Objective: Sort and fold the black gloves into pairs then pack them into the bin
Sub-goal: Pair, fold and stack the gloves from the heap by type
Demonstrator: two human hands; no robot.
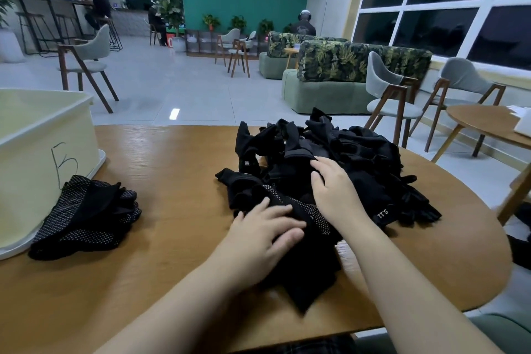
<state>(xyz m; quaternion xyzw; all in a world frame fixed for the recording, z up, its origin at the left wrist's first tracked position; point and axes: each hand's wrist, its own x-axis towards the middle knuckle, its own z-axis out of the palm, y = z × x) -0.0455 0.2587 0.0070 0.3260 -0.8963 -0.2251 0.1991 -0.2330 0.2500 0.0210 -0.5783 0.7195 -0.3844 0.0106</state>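
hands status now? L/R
Left hand: open, fingers flat on the glove pile.
Right hand: open, resting on the same pile.

Single head-worn wide-angle view, facing forward and down, close over wooden table [178, 181]

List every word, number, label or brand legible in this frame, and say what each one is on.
"5", handwritten in dark marker on the side wall of the pale bin.
"5.11", small white print seen upside down, on a glove at the right edge of the black glove pile.
A small square tag on an upright glove at the pile's left: too small to read.
Nothing else is legible.
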